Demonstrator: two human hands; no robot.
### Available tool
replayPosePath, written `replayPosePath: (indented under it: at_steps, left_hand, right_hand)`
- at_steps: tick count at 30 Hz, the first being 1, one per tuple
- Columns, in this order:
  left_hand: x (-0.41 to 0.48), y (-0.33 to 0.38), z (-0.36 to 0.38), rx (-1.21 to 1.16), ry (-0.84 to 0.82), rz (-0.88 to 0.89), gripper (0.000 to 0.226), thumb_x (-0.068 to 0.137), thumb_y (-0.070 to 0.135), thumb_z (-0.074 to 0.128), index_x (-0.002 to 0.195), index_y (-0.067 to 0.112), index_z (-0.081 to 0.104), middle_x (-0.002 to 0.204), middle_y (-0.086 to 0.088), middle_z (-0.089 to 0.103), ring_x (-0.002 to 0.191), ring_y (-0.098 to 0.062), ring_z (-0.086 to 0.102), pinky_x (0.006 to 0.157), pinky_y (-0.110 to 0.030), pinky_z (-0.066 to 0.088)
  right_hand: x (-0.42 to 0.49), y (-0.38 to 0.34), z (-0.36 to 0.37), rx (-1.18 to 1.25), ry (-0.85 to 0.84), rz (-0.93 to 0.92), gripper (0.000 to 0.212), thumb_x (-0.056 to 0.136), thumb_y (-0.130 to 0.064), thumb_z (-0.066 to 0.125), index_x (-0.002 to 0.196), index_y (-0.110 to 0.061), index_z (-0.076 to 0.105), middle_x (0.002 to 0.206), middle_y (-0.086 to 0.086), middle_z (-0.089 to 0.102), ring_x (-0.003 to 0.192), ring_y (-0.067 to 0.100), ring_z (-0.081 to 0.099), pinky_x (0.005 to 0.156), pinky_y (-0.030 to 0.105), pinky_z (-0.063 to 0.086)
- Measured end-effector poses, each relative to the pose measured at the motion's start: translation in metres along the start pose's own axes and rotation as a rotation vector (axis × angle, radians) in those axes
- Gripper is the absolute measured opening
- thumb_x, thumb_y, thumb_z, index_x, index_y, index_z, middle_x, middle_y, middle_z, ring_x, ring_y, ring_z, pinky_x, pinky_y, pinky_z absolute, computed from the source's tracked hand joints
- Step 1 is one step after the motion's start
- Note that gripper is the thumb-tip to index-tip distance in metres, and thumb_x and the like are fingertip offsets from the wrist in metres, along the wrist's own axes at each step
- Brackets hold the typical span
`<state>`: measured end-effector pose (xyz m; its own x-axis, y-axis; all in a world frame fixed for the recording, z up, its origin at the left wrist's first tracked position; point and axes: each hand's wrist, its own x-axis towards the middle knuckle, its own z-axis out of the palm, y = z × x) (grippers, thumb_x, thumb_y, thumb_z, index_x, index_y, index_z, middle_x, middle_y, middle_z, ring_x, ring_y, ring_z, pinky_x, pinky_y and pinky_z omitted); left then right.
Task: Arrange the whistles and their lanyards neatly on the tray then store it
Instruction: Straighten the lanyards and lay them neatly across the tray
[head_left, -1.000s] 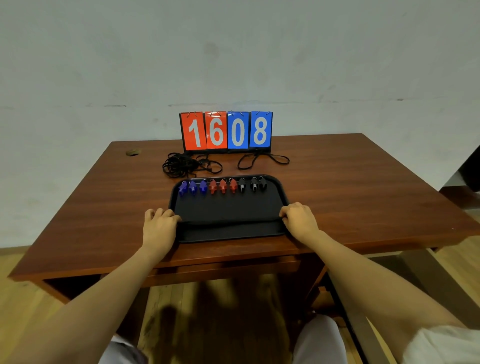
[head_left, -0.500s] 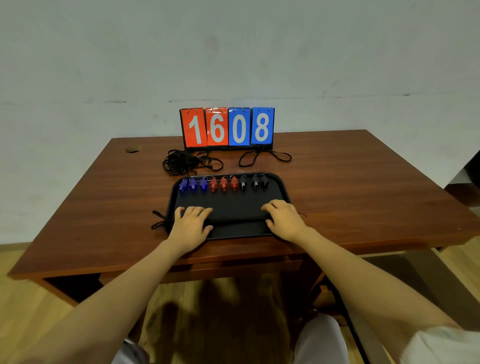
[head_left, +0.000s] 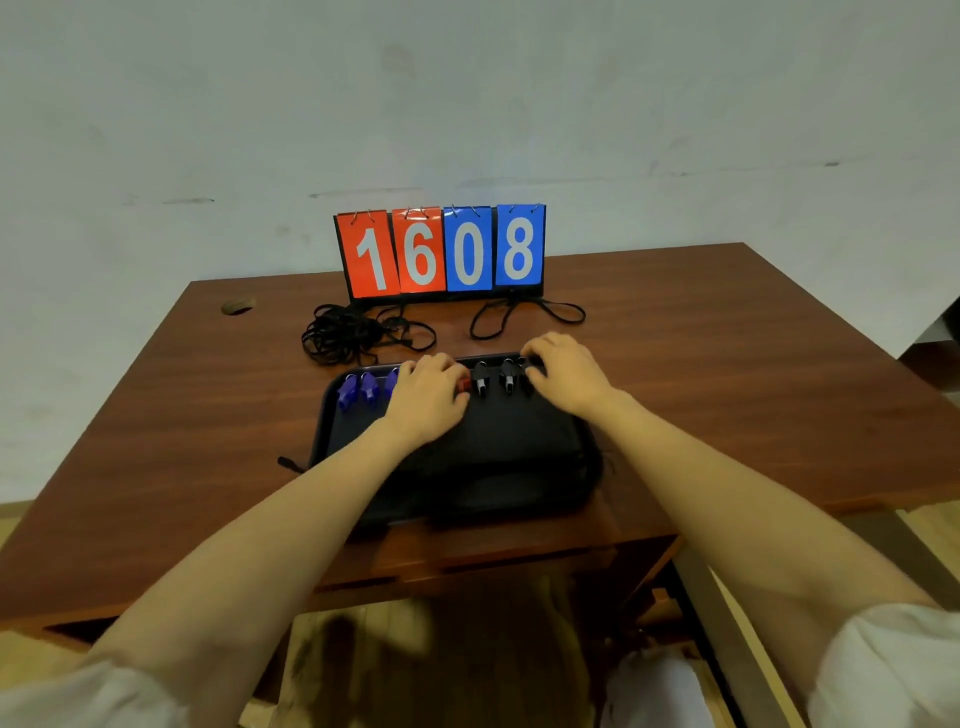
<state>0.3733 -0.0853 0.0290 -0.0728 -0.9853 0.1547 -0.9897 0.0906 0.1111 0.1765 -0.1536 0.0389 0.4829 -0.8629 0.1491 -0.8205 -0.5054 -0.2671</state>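
Brown table (head_left: 727, 374) holds tray (head_left: 519, 457); whistles (head_left: 347, 395) in row along its far rim. Over red ones, left hand (head_left: 426, 400) bent; right hand (head_left: 566, 379) at tray's far right corner; grips: cannot tell. Nudge gently, keep row straight. Behind tray, lanyards (head_left: 348, 335) wait.

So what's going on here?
A person is working along a row of small plastic whistles at the far edge of a black plastic tray. Their left hand covers the red whistles, their right hand is at the black whistles; the blue whistles sit untouched. Tangled black cord lanyards lie on the wooden table behind.
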Motion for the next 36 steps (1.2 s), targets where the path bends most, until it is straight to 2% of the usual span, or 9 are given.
replayPosePath:
  at_steps: [8, 13, 17, 19, 23, 27, 30, 33, 36]
  left_hand:
    - [0.12, -0.015, 0.018, -0.028, -0.082, -0.051, 0.04, 0.094, 0.024, 0.047, 0.132, 0.012, 0.051, 0.133, -0.01, 0.047, 0.123, -0.029, 0.042, 0.1, -0.043, 0.037]
    - [0.166, -0.026, 0.045, -0.145, -0.265, -0.072, 0.045, 0.096, 0.022, 0.043, 0.141, 0.014, 0.04, 0.146, -0.009, 0.035, 0.132, -0.029, 0.036, 0.106, -0.043, 0.037]
    - [0.189, -0.032, 0.062, -0.272, -0.288, -0.129, 0.055, 0.097, 0.026, 0.045, 0.148, 0.017, 0.027, 0.153, -0.008, 0.025, 0.139, -0.029, 0.027, 0.112, -0.044, 0.03]
    - [0.191, -0.034, 0.071, -0.249, -0.282, -0.125, 0.056, 0.097, 0.027, 0.045, 0.148, 0.017, 0.026, 0.155, -0.009, 0.023, 0.14, -0.029, 0.026, 0.114, -0.042, 0.028]
    - [0.186, -0.038, 0.084, -0.246, -0.257, -0.092, 0.049, 0.099, 0.03, 0.041, 0.145, 0.015, 0.033, 0.156, -0.006, 0.024, 0.141, -0.027, 0.027, 0.116, -0.038, 0.024]
    - [0.181, -0.048, 0.075, -0.229, -0.313, -0.05, 0.046, 0.099, 0.024, 0.043, 0.144, 0.014, 0.037, 0.153, -0.004, 0.027, 0.138, -0.026, 0.032, 0.112, -0.039, 0.032]
    - [0.168, -0.053, 0.065, -0.107, -0.242, -0.076, 0.036, 0.097, 0.008, 0.042, 0.133, 0.01, 0.047, 0.135, -0.012, 0.042, 0.122, -0.034, 0.041, 0.098, -0.044, 0.042]
    - [0.15, -0.049, 0.05, 0.012, -0.178, -0.072, 0.03, 0.091, -0.001, 0.044, 0.113, 0.011, 0.059, 0.118, -0.013, 0.054, 0.111, -0.033, 0.048, 0.092, -0.04, 0.037]
    - [0.137, -0.037, 0.029, -0.092, -0.059, -0.08, 0.028, 0.088, -0.003, 0.047, 0.104, 0.012, 0.064, 0.111, -0.01, 0.057, 0.105, -0.031, 0.053, 0.088, -0.037, 0.04]
  right_hand:
    - [0.096, 0.047, 0.017, -0.081, -0.157, 0.156, 0.041, 0.093, -0.017, 0.049, 0.134, -0.012, 0.046, 0.137, 0.013, 0.043, 0.124, 0.033, 0.043, 0.099, 0.045, 0.041]
    - [0.14, 0.061, 0.045, 0.037, -0.226, 0.115, 0.063, 0.087, 0.0, 0.046, 0.146, -0.016, 0.031, 0.153, 0.01, 0.027, 0.136, 0.033, 0.032, 0.107, 0.047, 0.038]
    - [0.169, 0.067, 0.058, 0.081, -0.208, 0.179, 0.071, 0.091, -0.005, 0.046, 0.152, -0.025, 0.013, 0.16, 0.003, 0.012, 0.142, 0.031, 0.023, 0.107, 0.047, 0.038]
    - [0.178, 0.069, 0.063, 0.075, -0.223, 0.21, 0.072, 0.093, -0.011, 0.045, 0.152, -0.028, 0.008, 0.161, -0.002, 0.008, 0.142, 0.031, 0.02, 0.106, 0.047, 0.038]
    - [0.181, 0.074, 0.075, -0.008, -0.255, 0.206, 0.056, 0.097, -0.019, 0.037, 0.15, -0.026, 0.021, 0.157, -0.002, 0.019, 0.133, 0.03, 0.025, 0.104, 0.041, 0.034]
    - [0.173, 0.074, 0.073, 0.009, -0.179, 0.192, 0.048, 0.097, -0.006, 0.031, 0.143, -0.019, 0.038, 0.144, 0.01, 0.034, 0.125, 0.035, 0.033, 0.102, 0.045, 0.038]
    - [0.155, 0.079, 0.065, -0.001, -0.154, 0.262, 0.039, 0.098, -0.004, 0.028, 0.135, -0.007, 0.041, 0.136, 0.019, 0.039, 0.122, 0.038, 0.039, 0.098, 0.046, 0.04]
    - [0.13, 0.08, 0.054, -0.028, -0.171, 0.354, 0.031, 0.097, -0.001, 0.03, 0.126, 0.002, 0.041, 0.131, 0.023, 0.043, 0.12, 0.04, 0.042, 0.096, 0.045, 0.039]
    - [0.107, 0.07, 0.036, -0.077, -0.16, 0.371, 0.029, 0.094, 0.004, 0.032, 0.121, 0.002, 0.042, 0.13, 0.021, 0.04, 0.12, 0.038, 0.04, 0.092, 0.044, 0.041]
